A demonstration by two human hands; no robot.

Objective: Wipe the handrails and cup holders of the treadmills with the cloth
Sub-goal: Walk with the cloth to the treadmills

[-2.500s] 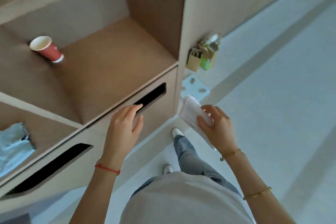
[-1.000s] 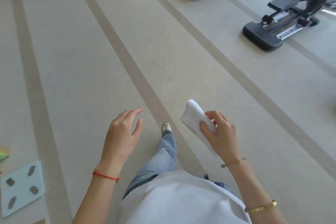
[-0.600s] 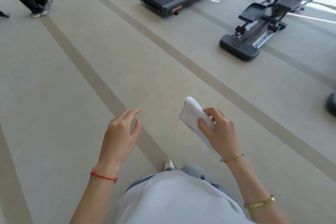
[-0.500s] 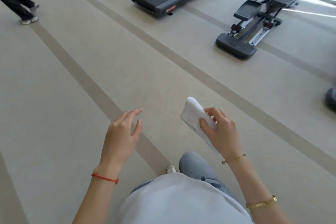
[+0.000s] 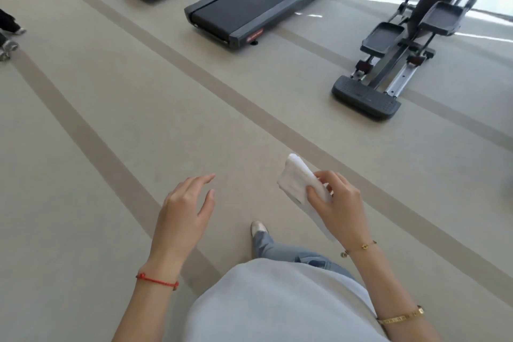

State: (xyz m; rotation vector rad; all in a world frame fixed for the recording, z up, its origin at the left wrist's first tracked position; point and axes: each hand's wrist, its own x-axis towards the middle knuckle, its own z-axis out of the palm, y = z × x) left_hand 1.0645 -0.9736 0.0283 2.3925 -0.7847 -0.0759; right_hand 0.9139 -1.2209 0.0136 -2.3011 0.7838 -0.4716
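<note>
— What were the hands doing?
— The right hand (image 5: 340,208) had its fingers (image 5: 315,197) clamped on the folded white cloth (image 5: 298,180), held above the floor (image 5: 111,203). The left hand (image 5: 184,214) hung with fingers apart, holding nothing.
— And farther off?
— Two treadmills (image 5: 249,5) lay well ahead, with a stepper (image 5: 388,69) to their right, all apart from the cloth.

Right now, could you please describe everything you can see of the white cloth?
The cloth is white, soft-looking and folded into a thick oblong pad. The right hand holds it in the air above the floor, thumb on top and fingers curled round it. One end angles up and away; a thinner end trails below the palm. Nothing else touches it.
</note>
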